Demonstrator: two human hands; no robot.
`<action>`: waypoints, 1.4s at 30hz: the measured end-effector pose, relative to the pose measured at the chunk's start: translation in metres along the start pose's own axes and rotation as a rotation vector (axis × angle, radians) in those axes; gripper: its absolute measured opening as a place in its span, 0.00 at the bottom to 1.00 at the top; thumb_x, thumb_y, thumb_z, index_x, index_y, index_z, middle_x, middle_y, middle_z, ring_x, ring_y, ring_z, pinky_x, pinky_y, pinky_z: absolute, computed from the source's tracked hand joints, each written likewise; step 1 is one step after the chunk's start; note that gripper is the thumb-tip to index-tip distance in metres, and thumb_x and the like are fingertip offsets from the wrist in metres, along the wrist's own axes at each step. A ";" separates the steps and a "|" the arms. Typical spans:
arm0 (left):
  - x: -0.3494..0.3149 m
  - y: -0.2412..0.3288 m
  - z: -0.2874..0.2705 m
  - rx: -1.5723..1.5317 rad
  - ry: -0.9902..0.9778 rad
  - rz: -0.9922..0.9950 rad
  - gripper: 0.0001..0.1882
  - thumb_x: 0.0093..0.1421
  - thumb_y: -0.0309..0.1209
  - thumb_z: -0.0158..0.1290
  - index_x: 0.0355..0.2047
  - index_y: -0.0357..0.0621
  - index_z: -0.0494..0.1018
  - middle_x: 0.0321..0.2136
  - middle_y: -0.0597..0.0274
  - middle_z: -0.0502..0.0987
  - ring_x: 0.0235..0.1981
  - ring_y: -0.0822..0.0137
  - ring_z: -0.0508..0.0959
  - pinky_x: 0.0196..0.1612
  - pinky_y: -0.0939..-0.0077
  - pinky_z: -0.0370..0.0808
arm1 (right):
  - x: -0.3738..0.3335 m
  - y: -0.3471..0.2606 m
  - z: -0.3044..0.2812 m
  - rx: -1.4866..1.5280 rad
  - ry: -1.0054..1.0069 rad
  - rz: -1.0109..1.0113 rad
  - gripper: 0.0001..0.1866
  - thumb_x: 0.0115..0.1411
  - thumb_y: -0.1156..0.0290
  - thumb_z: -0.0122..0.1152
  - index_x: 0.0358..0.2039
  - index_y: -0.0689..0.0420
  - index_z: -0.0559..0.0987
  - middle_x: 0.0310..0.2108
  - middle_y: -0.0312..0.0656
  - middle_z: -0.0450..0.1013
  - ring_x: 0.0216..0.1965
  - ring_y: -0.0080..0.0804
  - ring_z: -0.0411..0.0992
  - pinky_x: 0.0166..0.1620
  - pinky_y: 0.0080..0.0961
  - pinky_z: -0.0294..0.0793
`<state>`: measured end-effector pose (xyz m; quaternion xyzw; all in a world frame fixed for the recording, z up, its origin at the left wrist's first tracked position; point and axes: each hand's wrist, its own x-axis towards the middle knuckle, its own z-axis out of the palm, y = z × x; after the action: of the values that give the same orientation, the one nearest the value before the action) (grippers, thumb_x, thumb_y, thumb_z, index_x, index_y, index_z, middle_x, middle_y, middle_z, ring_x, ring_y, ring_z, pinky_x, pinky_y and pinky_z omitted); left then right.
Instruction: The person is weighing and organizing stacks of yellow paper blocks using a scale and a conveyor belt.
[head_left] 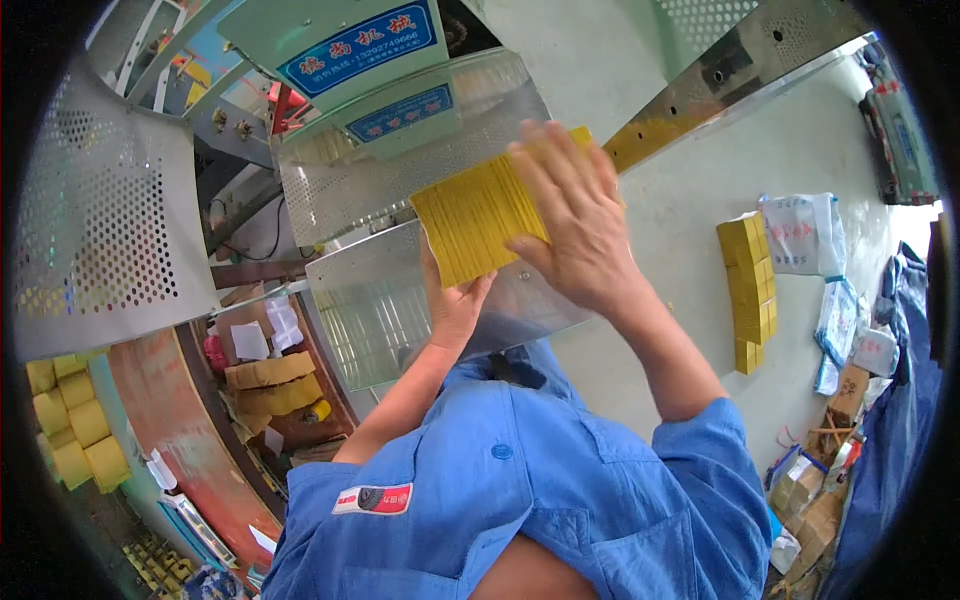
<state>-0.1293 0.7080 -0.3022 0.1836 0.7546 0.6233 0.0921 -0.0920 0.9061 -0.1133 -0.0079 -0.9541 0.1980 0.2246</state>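
A thick stack of yellow paper (475,218), with many sheet edges showing as lines, is held tilted over a shiny metal tray. My left hand (458,300) grips it from below, thumb at the near edge, with the other fingers mostly hidden behind the stack. Fingers stretched out, my right hand (577,225) lies flat over the right end of the stack, slightly blurred. Beneath the stack is the metal tray (365,345) of a pale green machine (262,30).
A perforated metal guard (95,240) stands at left, and a steel beam (700,85) slants across the upper right. Yellow paper bundles (748,285) sit on the floor at right beside white packages (803,235). More yellow bundles (75,430) are piled at far left.
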 end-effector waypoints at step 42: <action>0.009 0.054 -0.070 0.184 -0.089 -0.448 0.30 0.68 0.50 0.46 0.54 0.33 0.70 0.49 0.56 0.76 0.48 0.63 0.75 0.54 0.70 0.69 | -0.064 0.062 0.064 0.490 -0.205 0.664 0.18 0.63 0.59 0.56 0.44 0.60 0.79 0.26 0.40 0.76 0.29 0.28 0.72 0.34 0.28 0.71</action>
<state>-0.1549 0.6562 -0.2343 0.0466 0.8253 0.5070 0.2441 -0.0669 0.9322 -0.2167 -0.2415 -0.8419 0.4802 0.0477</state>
